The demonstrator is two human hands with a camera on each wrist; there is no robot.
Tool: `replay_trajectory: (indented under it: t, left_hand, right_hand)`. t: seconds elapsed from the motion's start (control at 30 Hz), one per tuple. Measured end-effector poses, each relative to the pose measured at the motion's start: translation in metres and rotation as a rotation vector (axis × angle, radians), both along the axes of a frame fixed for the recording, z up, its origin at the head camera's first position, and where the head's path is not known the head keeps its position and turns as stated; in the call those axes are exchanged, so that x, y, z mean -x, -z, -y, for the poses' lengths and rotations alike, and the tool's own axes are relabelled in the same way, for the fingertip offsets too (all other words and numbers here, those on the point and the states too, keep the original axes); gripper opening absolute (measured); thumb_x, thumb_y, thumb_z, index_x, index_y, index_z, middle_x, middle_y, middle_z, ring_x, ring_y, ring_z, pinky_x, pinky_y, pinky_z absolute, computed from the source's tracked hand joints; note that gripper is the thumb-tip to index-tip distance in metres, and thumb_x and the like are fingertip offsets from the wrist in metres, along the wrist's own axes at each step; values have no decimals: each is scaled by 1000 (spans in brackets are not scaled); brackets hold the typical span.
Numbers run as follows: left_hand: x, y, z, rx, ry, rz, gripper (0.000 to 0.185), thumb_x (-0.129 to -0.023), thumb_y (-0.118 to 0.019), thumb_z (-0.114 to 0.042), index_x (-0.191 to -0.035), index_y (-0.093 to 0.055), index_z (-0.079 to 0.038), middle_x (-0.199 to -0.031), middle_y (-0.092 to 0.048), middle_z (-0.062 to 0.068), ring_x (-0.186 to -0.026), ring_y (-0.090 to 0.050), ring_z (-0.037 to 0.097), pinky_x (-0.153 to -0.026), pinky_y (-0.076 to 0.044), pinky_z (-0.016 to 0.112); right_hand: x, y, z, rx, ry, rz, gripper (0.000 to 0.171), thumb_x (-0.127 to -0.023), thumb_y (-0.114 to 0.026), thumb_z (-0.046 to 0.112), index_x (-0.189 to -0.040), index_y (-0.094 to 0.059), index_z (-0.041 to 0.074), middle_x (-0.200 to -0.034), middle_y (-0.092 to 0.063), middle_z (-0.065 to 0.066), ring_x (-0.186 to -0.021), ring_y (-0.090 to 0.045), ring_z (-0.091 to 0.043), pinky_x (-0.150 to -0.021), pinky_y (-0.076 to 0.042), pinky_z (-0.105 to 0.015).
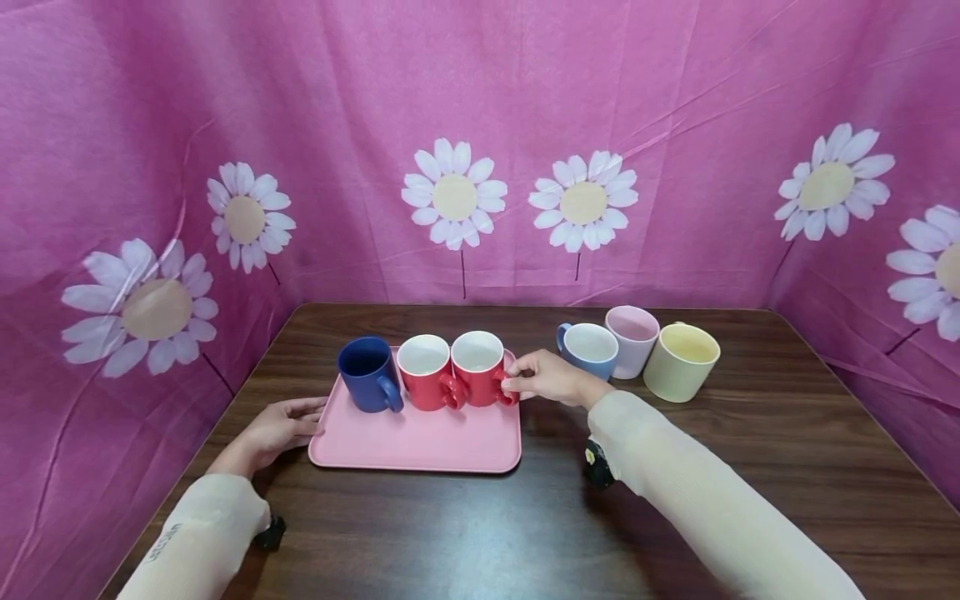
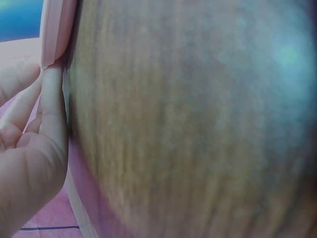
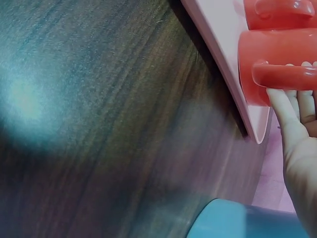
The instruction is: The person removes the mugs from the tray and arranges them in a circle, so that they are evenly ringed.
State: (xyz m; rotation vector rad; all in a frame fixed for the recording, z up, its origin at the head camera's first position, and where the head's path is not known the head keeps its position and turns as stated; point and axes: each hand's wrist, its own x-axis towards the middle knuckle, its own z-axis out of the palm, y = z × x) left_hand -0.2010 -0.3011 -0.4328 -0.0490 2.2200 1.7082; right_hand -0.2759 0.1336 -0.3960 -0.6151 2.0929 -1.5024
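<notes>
A pink tray [image 1: 420, 442] lies on the dark wooden table [image 1: 675, 467] and carries a dark blue mug [image 1: 366, 371] and two red mugs [image 1: 424, 372] side by side. My right hand [image 1: 514, 384] pinches the handle of the right red mug [image 1: 477, 367]. In the right wrist view its fingers [image 3: 280, 105] sit under that red mug's [image 3: 265, 64] handle, on the tray [image 3: 218, 54]. My left hand [image 1: 309, 417] rests with straight fingers against the tray's left edge. The left wrist view shows its fingers [image 2: 49, 99] touching the tray rim [image 2: 55, 29].
To the right of the tray stand a light blue mug [image 1: 592, 350], a lilac mug [image 1: 632, 337] and a pale yellow mug [image 1: 681, 361], close together. Pink daisy-print cloth walls off the table on three sides. The light blue mug [image 3: 247, 220] is close to my right wrist.
</notes>
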Motion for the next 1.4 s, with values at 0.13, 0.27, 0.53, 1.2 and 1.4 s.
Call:
replay_trajectory:
  t: [0.13,0.27,0.53,1.2,1.4]
  left_hand:
    - [0,0,0,-8,0,-4,64,-88,-62,3,-141,-28,15,-143,-31,34,-105,-57,12,-86,-51,32]
    - [0,-1,0,-12,0,-5,63,-88,-61,4,-141,-28,16,-142,-31,35,-104,-57,10,-85,-51,31]
    - [1,0,-1,-11,8,-8,64,-88,-62,3,-141,-28,16,-143,-30,35,-105,-57,11,-86,-51,31]
    - [1,3,2,-19,3,2,63,-89,-62,1,-141,-28,15,-143,-30,34,-99,-59,10,-84,-52,30]
    - [0,4,2,-22,1,2,64,-89,-62,2,-141,-27,16,-142,-31,34,-100,-59,9,-84,-51,30]
  right_hand:
    - [-2,3,-2,37,-10,4,25,-90,-63,-1,-108,-60,-17,-94,-66,-21,-90,-63,-24,-85,-51,-42]
    - [-3,5,-5,65,-18,6,24,-90,-62,-2,-107,-60,-18,-100,-64,-30,-94,-63,-33,-85,-51,-42]
    - [-6,8,-13,73,-19,-16,23,-90,-63,0,-105,-61,-17,-100,-64,-31,-95,-62,-37,-83,-53,-39]
    - [-23,-3,-52,21,-53,-132,20,-90,-66,8,-99,-64,-10,-90,-68,-11,-85,-64,-17,-81,-53,-39]
    - [-31,-7,-76,25,-105,-123,20,-90,-64,6,-99,-62,-12,-93,-67,-14,-86,-63,-17,-81,-54,-34]
